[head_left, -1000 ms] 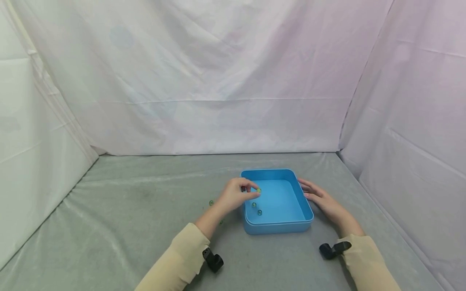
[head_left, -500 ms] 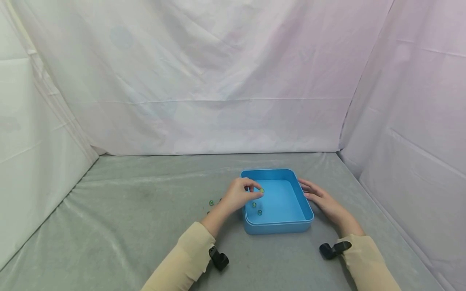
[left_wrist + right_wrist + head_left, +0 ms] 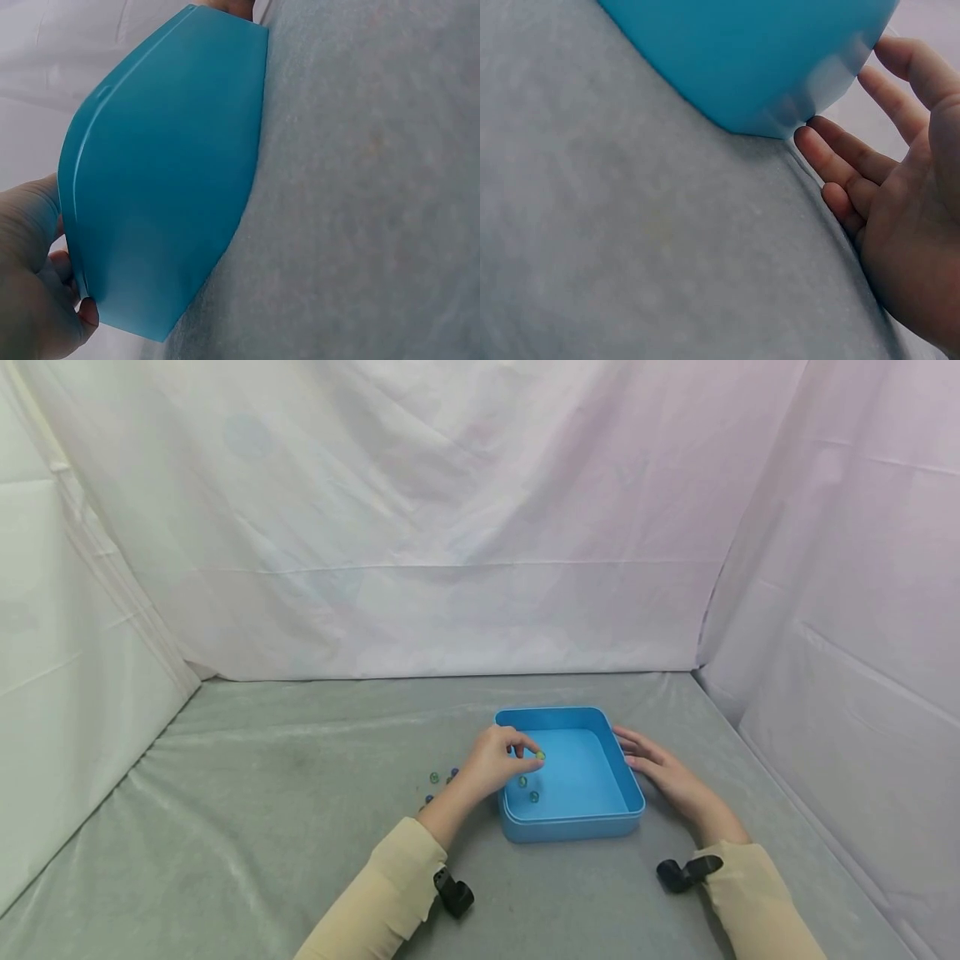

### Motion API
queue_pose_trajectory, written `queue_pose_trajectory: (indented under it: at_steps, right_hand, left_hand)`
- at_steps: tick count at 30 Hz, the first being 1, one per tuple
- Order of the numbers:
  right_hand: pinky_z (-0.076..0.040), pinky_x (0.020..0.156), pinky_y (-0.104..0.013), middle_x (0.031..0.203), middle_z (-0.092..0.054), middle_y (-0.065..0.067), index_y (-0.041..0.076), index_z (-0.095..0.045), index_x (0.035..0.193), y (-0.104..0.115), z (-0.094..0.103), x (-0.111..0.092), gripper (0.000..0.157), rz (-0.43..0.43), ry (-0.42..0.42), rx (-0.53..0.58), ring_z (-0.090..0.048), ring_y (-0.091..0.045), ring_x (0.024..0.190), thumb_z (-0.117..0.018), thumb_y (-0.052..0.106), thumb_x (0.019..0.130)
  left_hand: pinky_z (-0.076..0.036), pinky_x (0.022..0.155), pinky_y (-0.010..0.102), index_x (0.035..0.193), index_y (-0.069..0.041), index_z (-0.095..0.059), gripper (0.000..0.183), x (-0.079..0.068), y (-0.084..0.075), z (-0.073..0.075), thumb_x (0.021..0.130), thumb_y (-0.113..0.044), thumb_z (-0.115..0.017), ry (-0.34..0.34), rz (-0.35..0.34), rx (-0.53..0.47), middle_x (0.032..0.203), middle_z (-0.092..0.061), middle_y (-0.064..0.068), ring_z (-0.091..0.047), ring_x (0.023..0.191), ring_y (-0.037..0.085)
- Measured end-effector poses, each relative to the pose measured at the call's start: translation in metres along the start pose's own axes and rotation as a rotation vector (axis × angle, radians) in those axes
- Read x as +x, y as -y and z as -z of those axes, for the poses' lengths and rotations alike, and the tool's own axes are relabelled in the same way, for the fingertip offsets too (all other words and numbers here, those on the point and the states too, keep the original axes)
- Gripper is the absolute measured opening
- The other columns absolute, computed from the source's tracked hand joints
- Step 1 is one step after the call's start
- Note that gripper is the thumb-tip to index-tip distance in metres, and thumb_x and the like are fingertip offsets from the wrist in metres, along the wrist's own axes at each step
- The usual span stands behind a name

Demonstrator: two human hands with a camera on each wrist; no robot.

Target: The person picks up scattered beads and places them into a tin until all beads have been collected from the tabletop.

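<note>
My left hand [image 3: 487, 764] pinches a small green marble [image 3: 541, 756] between thumb and forefinger, above the left part of a blue box [image 3: 573, 829]. Two more marbles, one green [image 3: 522, 782] and one greenish [image 3: 534, 797], lie on the box floor below that hand. At the box's right wall, my right hand [image 3: 671, 777] rests with its fingers extended, the fingertips against the side. In the left wrist view, the outer wall of the box [image 3: 165, 165] hides the pinched marble.
Several marbles [image 3: 434, 777] lie on the grey cloth [image 3: 300, 793] left of the box, some partly hidden by the left forearm. White curtains [image 3: 450, 527] hang behind and at both sides. A small black camera [image 3: 454, 893] is strapped to the left wrist.
My left hand has shifted slightly to the right over the box, with the marble still pinched. The right hand and the box keep their places.
</note>
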State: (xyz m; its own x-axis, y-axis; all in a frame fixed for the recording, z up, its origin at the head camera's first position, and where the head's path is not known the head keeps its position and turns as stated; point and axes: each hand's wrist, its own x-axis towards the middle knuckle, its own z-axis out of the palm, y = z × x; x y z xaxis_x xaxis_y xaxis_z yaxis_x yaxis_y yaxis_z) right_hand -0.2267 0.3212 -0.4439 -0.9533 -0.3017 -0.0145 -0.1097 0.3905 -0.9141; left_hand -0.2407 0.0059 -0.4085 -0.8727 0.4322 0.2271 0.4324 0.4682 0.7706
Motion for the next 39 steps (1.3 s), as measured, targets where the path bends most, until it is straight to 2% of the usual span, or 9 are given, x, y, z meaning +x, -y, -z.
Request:
queue_pose_trajectory:
  at_steps: [4, 9, 16, 21, 28, 39]
  right_hand:
    - [-0.012, 0.1, -0.07, 0.149, -0.031, -0.022, 0.015, -0.03, 0.15, 0.001, 0.0, 0.0, 0.056, 0.002, -0.004, -0.005, -0.024, -0.045, 0.136, -0.049, 0.031, 0.101]
    - [-0.012, 0.1, -0.07, 0.149, -0.031, -0.022, 0.016, -0.03, 0.15, 0.0, 0.0, 0.0, 0.056, 0.001, -0.008, -0.007, -0.025, -0.045, 0.136, -0.049, 0.031, 0.101]
    - [-0.012, 0.1, -0.07, 0.149, -0.031, -0.022, 0.016, -0.03, 0.15, -0.002, -0.001, 0.001, 0.056, 0.003, -0.009, -0.011, -0.025, -0.045, 0.136, -0.05, 0.031, 0.101]
    - [-0.012, 0.1, -0.07, 0.149, -0.031, -0.021, 0.016, -0.03, 0.15, -0.001, -0.001, 0.002, 0.056, 0.004, -0.006, -0.007, -0.025, -0.045, 0.136, -0.05, 0.031, 0.101]
    - [-0.013, 0.1, -0.07, 0.149, -0.031, -0.022, 0.015, -0.03, 0.15, 0.0, -0.001, 0.001, 0.056, 0.0, -0.004, -0.006, -0.025, -0.046, 0.135, -0.05, 0.032, 0.101]
    - [-0.013, 0.1, -0.07, 0.15, -0.03, -0.022, 0.015, -0.029, 0.151, 0.0, 0.0, -0.001, 0.056, 0.005, -0.001, -0.002, -0.023, -0.045, 0.136, -0.049, 0.03, 0.101]
  left_hand:
    - [-0.039, 0.056, 0.026, 0.092, -0.014, -0.077, 0.011, 0.0, 0.001, 0.0, 0.082, -0.018, -0.077, -0.003, -0.011, 0.008, 0.07, -0.053, -0.006, -0.047, 0.076, 0.014]
    - [-0.039, 0.059, 0.026, 0.092, -0.014, -0.077, 0.011, 0.0, 0.001, 0.0, 0.082, -0.018, -0.077, -0.002, -0.021, 0.013, 0.071, -0.053, -0.006, -0.05, 0.08, 0.02]
    - [-0.04, 0.063, 0.028, 0.1, -0.009, -0.075, 0.02, -0.002, 0.002, 0.002, 0.083, -0.019, -0.077, 0.006, -0.031, 0.006, 0.074, -0.054, -0.006, -0.051, 0.085, 0.025]
    - [-0.042, 0.069, 0.03, 0.105, -0.009, -0.073, 0.024, -0.004, 0.002, 0.004, 0.084, -0.02, -0.075, 0.019, -0.036, -0.007, 0.081, -0.057, -0.005, -0.051, 0.091, 0.023]
    - [-0.043, 0.075, 0.034, 0.111, -0.006, -0.071, 0.029, -0.009, 0.0, 0.013, 0.085, -0.019, -0.075, 0.012, -0.065, -0.051, 0.091, -0.063, 0.01, -0.052, 0.095, 0.026]
    - [-0.042, 0.074, 0.034, 0.112, -0.009, -0.071, 0.029, -0.019, -0.005, 0.026, 0.085, -0.019, -0.075, 0.008, -0.124, -0.022, 0.087, -0.061, 0.005, -0.052, 0.091, 0.027]
